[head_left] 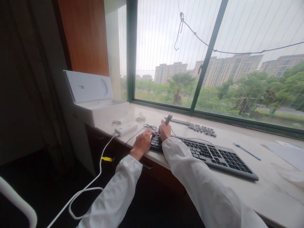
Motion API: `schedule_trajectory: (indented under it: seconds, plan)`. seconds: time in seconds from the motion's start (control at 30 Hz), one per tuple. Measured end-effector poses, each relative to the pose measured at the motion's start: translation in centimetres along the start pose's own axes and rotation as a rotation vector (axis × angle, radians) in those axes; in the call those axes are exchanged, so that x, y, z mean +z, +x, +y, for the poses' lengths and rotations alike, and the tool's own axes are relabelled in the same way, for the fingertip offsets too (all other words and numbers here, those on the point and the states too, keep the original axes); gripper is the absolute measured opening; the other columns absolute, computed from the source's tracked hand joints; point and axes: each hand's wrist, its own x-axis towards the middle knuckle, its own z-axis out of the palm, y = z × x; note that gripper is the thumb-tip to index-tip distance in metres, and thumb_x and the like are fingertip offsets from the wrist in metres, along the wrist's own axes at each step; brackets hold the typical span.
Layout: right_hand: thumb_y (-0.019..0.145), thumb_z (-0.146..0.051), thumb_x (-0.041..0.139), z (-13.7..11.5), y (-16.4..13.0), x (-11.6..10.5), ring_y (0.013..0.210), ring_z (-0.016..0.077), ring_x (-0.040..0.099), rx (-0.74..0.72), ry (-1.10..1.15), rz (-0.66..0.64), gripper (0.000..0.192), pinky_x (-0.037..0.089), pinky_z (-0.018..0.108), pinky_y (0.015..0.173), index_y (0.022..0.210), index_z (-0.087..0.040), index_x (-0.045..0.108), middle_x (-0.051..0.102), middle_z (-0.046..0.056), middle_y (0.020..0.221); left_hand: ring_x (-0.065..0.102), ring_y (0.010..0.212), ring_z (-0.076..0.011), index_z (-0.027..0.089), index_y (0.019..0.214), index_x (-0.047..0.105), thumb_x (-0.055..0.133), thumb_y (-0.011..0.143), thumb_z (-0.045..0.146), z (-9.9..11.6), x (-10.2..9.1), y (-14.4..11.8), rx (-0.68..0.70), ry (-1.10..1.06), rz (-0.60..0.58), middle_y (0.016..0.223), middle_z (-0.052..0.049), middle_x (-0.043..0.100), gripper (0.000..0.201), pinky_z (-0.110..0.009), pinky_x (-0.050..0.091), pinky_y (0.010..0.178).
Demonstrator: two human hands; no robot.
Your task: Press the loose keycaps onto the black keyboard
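Observation:
A black keyboard [213,155] lies along the front of the white desk, some of its key places bare. My left hand [142,141] is at its left end, fingers bent over the edge and touching the keys. Above that same end my right hand [165,129] is closed around a short grey tool [168,119], whose upper end sticks out of the fist. The tool's lower end is hidden by the hand, so I cannot tell its kind. Loose dark keycaps [201,129] lie in rows behind the keyboard.
A white power strip [125,128] with a white cable [100,167] is left of the keyboard, near a coiled black cord [150,127]. An open white box [102,110] stands at the far left. A blue pen [247,151] and paper [286,153] lie right, below the window [180,63].

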Motion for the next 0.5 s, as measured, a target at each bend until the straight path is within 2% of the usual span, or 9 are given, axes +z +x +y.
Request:
schedule_trajectory:
  seconds: [0.1,0.2,0.37,0.5]
  plan:
    - [0.089,-0.056,0.030,-0.4,-0.2,0.3,0.037,0.0145,0.041,0.113,0.078,0.061,0.046,0.035,0.026,0.037,0.061,-0.023,0.048,0.036,-0.002,0.039,0.063,0.100,-0.0210,0.032,0.113,0.065,0.036,0.091,0.011,-0.1,0.1,0.0,-0.009,-0.011,-0.003,0.120,-0.004,0.064,0.042,-0.033,0.048,0.088]
    - [0.087,-0.056,0.036,-0.7,-0.7,0.7,0.039,0.0132,0.039,0.105,0.113,0.056,0.044,0.033,0.026,0.038,0.057,-0.024,0.042,0.037,-0.002,0.041,0.063,0.099,-0.0204,0.032,0.108,0.067,0.036,0.095,0.023,-0.2,0.2,0.3,-0.033,-0.048,-0.004,0.117,-0.003,0.065,0.035,-0.032,0.048,0.085]
    - [0.083,-0.056,0.044,-1.3,-1.9,1.0,0.047,0.0107,0.036,-0.124,-0.010,-0.018,0.046,0.029,0.024,0.045,0.053,-0.022,0.037,0.037,-0.003,0.046,0.065,0.097,-0.0221,0.030,0.102,0.070,0.046,0.092,0.042,-0.7,0.1,1.1,-0.141,-0.087,-0.059,0.105,-0.004,0.071,0.029,-0.029,0.048,0.079]
    - [0.083,-0.056,0.040,-1.8,-2.7,1.0,0.051,0.0105,0.034,-0.261,-0.139,-0.040,0.048,0.027,0.025,0.048,0.052,-0.021,0.034,0.037,-0.002,0.048,0.067,0.090,-0.0210,0.029,0.104,0.071,0.051,0.088,0.044,-1.1,0.0,1.6,-0.173,-0.120,-0.116,0.099,-0.002,0.073,0.029,-0.026,0.047,0.073]
